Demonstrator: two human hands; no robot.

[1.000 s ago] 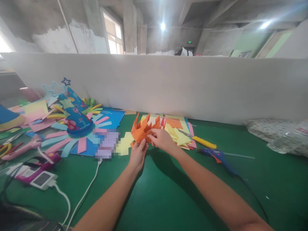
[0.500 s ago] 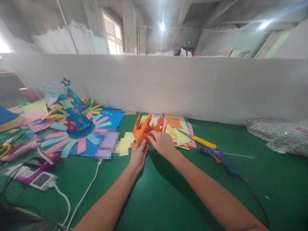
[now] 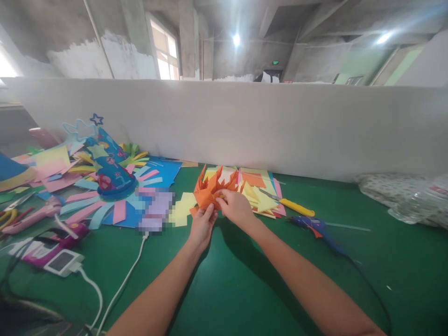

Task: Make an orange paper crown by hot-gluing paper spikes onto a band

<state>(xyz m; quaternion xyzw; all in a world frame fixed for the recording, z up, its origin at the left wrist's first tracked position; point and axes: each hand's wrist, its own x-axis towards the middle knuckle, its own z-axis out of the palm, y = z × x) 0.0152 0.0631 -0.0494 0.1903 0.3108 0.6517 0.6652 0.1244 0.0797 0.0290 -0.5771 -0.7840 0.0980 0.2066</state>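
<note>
An orange folded-paper piece with several upright points (image 3: 206, 192) is held up over the green table (image 3: 224, 289). My left hand (image 3: 203, 224) pinches its lower edge between thumb and fingers. My right hand (image 3: 234, 205) is closed on its right side, with thumb and forefinger at the paper; the rest of that side is partly hidden behind the hand. Behind the piece lie stacked sheets of coloured paper (image 3: 264, 200). A yellow-handled craft knife (image 3: 297, 207) rests on the right of the stack.
Right of my hands lies a blue glue gun (image 3: 315, 224) with its cord. On the left stand a decorated blue cone hat (image 3: 114, 172), a pink glue gun (image 3: 35, 217), scissors (image 3: 9, 217) and a power strip (image 3: 52, 245). A plastic bottle (image 3: 420, 203) lies far right; a white partition (image 3: 245, 126) runs behind.
Both hands stay on the orange paper piece in nearly the same place. My right hand's fingers have shifted very slightly along its edge.
</note>
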